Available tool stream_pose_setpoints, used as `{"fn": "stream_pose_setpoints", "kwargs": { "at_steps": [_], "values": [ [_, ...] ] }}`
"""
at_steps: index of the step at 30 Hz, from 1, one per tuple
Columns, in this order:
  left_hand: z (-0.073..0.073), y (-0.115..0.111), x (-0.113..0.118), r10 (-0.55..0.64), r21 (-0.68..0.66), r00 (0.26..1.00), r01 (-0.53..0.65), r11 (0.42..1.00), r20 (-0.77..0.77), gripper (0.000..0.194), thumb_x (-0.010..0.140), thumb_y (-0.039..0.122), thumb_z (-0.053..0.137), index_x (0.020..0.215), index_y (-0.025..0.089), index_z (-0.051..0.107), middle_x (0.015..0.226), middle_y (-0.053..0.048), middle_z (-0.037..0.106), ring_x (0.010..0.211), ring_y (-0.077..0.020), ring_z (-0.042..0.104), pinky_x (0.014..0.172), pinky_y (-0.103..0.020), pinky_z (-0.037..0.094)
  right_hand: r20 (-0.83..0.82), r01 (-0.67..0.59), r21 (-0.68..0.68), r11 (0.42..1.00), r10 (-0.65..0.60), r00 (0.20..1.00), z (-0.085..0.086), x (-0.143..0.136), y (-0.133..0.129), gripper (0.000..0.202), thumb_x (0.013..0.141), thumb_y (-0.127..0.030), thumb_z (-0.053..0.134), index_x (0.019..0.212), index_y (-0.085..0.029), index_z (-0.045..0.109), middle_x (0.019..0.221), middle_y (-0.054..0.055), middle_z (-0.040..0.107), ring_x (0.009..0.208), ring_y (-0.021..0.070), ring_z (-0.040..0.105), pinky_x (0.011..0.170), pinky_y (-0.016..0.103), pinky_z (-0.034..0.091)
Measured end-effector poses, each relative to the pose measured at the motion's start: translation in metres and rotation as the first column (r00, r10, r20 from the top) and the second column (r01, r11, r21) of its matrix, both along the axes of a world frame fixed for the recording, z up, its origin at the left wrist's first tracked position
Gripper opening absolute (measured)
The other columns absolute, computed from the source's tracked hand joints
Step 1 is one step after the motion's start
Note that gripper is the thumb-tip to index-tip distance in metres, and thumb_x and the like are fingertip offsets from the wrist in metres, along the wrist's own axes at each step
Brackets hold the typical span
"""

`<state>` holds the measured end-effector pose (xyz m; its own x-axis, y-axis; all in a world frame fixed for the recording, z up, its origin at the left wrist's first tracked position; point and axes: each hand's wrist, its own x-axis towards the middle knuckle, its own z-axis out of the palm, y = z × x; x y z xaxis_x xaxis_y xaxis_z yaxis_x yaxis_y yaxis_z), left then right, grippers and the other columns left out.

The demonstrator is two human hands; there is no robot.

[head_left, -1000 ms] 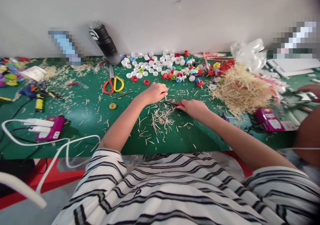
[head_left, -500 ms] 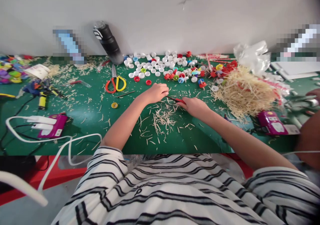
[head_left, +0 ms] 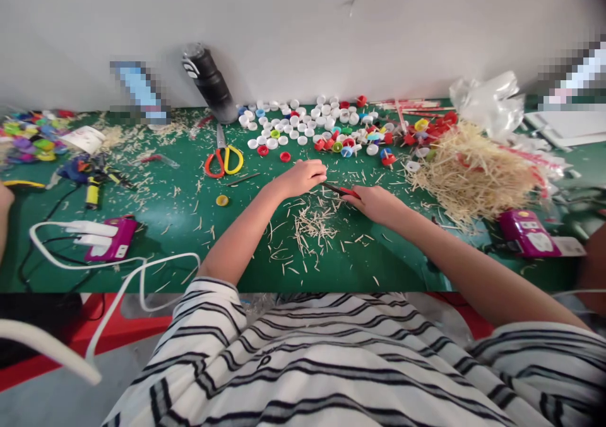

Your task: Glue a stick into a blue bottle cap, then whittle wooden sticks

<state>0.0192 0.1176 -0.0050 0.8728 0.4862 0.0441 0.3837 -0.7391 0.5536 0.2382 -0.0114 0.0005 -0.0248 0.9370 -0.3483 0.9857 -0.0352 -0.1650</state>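
Observation:
My left hand (head_left: 305, 177) is closed in a pinch above the green table, and what it holds is too small to make out. My right hand (head_left: 376, 204) is wrapped round the red handle of a dark-tipped tool (head_left: 341, 190). The tool's tip points left, close to the fingertips of my left hand. Below both hands lies a loose pile of thin pale wood slivers (head_left: 313, 226). Beyond them are many white bottle caps (head_left: 303, 124) and a red cap (head_left: 285, 156).
Scissors (head_left: 223, 160) and a yellow cap (head_left: 222, 200) lie left of my hands. A black bottle (head_left: 211, 86) stands behind. Straw-like sticks (head_left: 473, 177) are heaped right. Purple power sockets (head_left: 111, 240) with white cables sit left. Other people's skin shows at both edges.
The whole view has shifted slightly, so the table things appear further right. Both hands keep nearly the same pose over the slivers. Part of another person has appeared at the left edge.

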Motion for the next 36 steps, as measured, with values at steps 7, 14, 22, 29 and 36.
{"fn": "stream_pose_setpoints", "kwargs": {
  "at_steps": [7, 14, 22, 29, 36],
  "values": [
    [0.001, -0.002, 0.0, -0.038, -0.007, 0.998, 0.038, 0.999, -0.053, 0.029, 0.105, 0.038, 0.033, 0.083, 0.022, 0.043, 0.096, -0.005, 0.055, 0.086, -0.0193, 0.05, 0.098, -0.047, 0.036, 0.021, 0.02, 0.06, 0.998, -0.021, 1.0, -0.003, -0.005, -0.016, 0.051, 0.108, -0.06, 0.034, 0.108, -0.019, 0.064, 0.083, 0.01, 0.07, 0.069, 0.0218, 0.06, 0.059, 0.031, 0.03],
    [0.003, 0.001, -0.005, -0.039, 0.014, 0.997, 0.04, 0.999, -0.073, 0.033, 0.106, 0.04, 0.032, 0.087, 0.021, 0.051, 0.097, -0.006, 0.061, 0.092, -0.0196, 0.056, 0.102, -0.046, 0.037, 0.065, 0.055, 0.11, 0.992, -0.062, 0.996, -0.006, -0.02, -0.027, 0.051, 0.109, -0.061, 0.031, 0.111, -0.021, 0.063, 0.088, 0.011, 0.074, 0.074, 0.0237, 0.065, 0.059, 0.031, 0.027],
    [0.003, 0.003, -0.006, -0.02, 0.003, 1.0, 0.02, 1.0, -0.011, 0.021, 0.098, 0.033, 0.053, 0.084, 0.019, 0.061, 0.096, -0.008, 0.067, 0.081, -0.0158, 0.059, 0.079, -0.034, 0.046, 0.146, 0.029, 0.152, 0.988, -0.052, 0.988, -0.003, -0.025, -0.035, 0.051, 0.108, -0.06, 0.032, 0.115, -0.02, 0.063, 0.092, 0.013, 0.076, 0.076, 0.0258, 0.068, 0.059, 0.031, 0.027],
    [0.008, 0.0, -0.007, 0.051, -0.102, 0.998, -0.054, 0.993, -0.035, 0.018, 0.094, 0.033, 0.062, 0.09, 0.018, 0.071, 0.1, -0.01, 0.071, 0.072, -0.0135, 0.059, 0.069, -0.032, 0.047, 0.156, -0.017, 0.164, 0.986, -0.009, 0.988, -0.008, -0.031, -0.046, 0.05, 0.109, -0.06, 0.034, 0.111, -0.02, 0.063, 0.097, 0.009, 0.077, 0.077, 0.0239, 0.069, 0.055, 0.032, 0.019],
    [0.01, 0.0, -0.007, 0.024, -0.133, 1.0, -0.024, 0.991, -0.005, 0.024, 0.096, 0.036, 0.061, 0.097, 0.018, 0.077, 0.102, -0.009, 0.075, 0.084, -0.0156, 0.066, 0.077, -0.032, 0.05, 0.141, 0.014, 0.172, 0.985, -0.039, 0.989, -0.005, -0.026, -0.046, 0.052, 0.108, -0.063, 0.031, 0.109, -0.022, 0.062, 0.094, 0.01, 0.077, 0.076, 0.0237, 0.068, 0.057, 0.031, 0.022]
  ]
}}
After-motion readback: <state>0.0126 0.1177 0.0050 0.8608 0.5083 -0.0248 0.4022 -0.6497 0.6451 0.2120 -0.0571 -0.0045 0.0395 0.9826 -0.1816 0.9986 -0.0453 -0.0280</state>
